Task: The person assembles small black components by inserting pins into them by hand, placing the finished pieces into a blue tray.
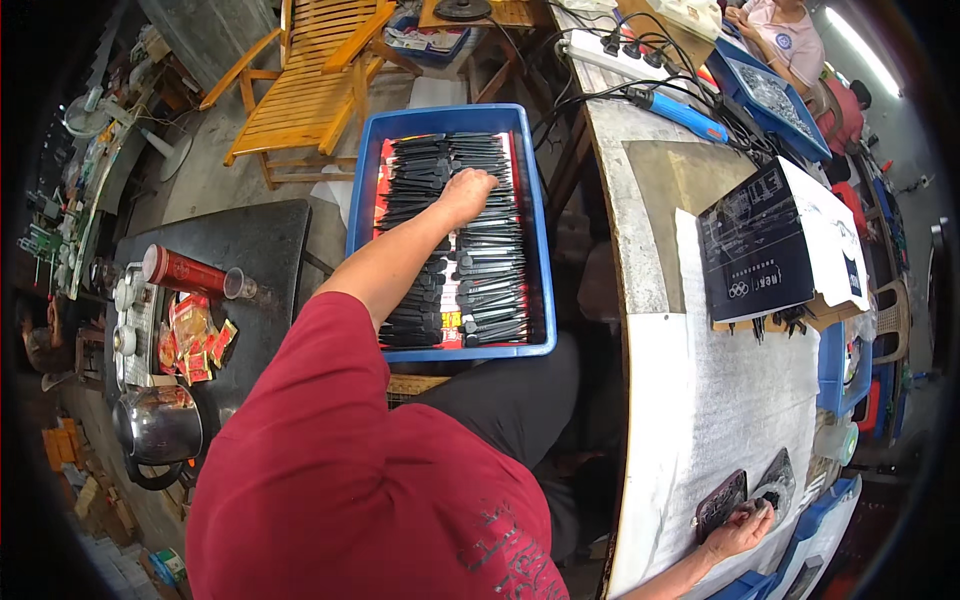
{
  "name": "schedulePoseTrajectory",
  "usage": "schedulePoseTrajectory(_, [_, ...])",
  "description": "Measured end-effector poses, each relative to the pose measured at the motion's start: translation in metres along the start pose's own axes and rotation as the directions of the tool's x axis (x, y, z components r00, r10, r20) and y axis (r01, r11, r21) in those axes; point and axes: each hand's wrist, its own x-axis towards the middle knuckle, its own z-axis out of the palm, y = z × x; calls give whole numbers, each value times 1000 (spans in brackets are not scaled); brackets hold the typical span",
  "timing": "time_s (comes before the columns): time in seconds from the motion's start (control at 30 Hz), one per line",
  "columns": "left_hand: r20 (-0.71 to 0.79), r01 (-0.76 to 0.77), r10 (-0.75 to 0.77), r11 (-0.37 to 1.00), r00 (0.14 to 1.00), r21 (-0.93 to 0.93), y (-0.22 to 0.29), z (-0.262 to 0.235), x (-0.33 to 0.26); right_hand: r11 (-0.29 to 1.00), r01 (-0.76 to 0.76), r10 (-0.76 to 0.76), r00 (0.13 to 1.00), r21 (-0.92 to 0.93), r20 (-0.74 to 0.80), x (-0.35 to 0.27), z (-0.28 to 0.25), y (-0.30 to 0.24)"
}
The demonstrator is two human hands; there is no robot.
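My left hand (466, 196) reaches into a deep blue plastic tray (551, 270), over two rows of slim, dark, pointed pieces (490, 268) laid closely side by side. Its fingers are curled down among them, and whatever they grip is hidden. A red printed sheet (452, 325) shows beneath the rows. Over on the worktable at the lower right, my right hand (738, 532) is closed on a small black piece (771, 497). Next to this hand lie a dark, rounded, flat object (722, 500) and a grey pointed pad (782, 473).
A printed carton (785, 240) stands on the worktable (655, 400), with a blue electric screwdriver (690, 117), cables and a power strip (620, 55) farther back. At left, a black table (250, 235) carries a red canister (185, 270) and a kettle (160, 425). Beyond sits a wooden chair (300, 95); a co-worker (785, 40) is far right.
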Motion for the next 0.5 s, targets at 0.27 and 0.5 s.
schedulePoseTrajectory(0.27, [-169,-168,154,983,974,-77,1,1,1,995,37,-40,999,-87,-31,0,-10,1])
schedulePoseTrajectory(0.5, [-235,-425,376,879,896,-216,85,-65,-4,999,21,-21,1000,49,-10,-5,8,-1])
